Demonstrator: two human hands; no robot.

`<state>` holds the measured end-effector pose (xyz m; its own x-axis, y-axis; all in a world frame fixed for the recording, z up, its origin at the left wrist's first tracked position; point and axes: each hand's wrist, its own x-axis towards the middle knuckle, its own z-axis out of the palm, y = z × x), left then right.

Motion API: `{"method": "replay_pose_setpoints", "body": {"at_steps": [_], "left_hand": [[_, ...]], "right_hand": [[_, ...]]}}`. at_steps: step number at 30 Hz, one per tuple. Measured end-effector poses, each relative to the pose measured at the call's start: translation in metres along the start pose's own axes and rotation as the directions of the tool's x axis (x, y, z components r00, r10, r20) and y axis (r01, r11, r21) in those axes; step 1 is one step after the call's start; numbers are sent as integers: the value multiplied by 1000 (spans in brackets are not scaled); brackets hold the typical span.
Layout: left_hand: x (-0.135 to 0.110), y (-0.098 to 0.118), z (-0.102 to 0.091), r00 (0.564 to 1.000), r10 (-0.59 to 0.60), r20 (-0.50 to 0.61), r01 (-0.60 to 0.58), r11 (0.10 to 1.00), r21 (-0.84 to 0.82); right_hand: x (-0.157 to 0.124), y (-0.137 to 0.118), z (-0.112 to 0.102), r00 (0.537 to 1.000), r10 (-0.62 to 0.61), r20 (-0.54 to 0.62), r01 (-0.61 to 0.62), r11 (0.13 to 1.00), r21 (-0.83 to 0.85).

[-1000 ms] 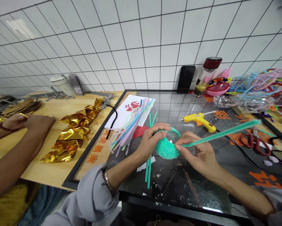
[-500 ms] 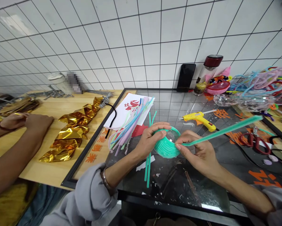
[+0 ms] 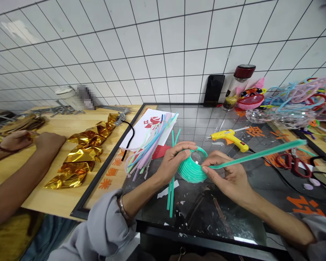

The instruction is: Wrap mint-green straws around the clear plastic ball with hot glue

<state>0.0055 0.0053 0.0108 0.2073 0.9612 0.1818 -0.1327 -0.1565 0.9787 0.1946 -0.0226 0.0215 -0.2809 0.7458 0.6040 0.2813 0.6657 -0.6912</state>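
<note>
Far side first: a black phone (image 3: 214, 90) leans upright on the tiled wall (image 3: 152, 43), with a red-lidded jar (image 3: 237, 85) just to its right. A yellow glue gun (image 3: 228, 137) lies on the dark glass counter (image 3: 233, 221); red scissors (image 3: 293, 163) sit further right. At far right there's a tangle of coloured stems (image 3: 301, 94). Pastel stems (image 3: 149, 143) fan across a white sheet (image 3: 141, 136). On the wooden counter (image 3: 56, 127) to the left, crumpled gold foil (image 3: 83, 152) lies beside another person's forearm (image 3: 18, 185).

Fuzzy teal pipe cleaner (image 3: 258, 154), glossy black glass tabletop (image 3: 233, 214), crinkled shiny gold foil (image 3: 81, 154), matt wooden table (image 3: 54, 127).
</note>
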Motion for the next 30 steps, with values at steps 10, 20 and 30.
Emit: {"method": "replay_pose_setpoints", "body": {"at_steps": [10, 20, 30], "left_hand": [[1, 1, 5, 998, -32, -48, 31, 999, -9], [1, -1, 2, 999, -18, -27, 18, 1000, -19], [0, 0, -1, 1000, 5, 9, -5, 1000, 15]], "right_hand": [[-1, 2, 0, 1000, 11, 12, -11, 1000, -1], [0, 2, 1, 999, 44, 0, -44, 999, 11], [2, 2, 0, 999, 49, -11, -49, 999, 20]]}}
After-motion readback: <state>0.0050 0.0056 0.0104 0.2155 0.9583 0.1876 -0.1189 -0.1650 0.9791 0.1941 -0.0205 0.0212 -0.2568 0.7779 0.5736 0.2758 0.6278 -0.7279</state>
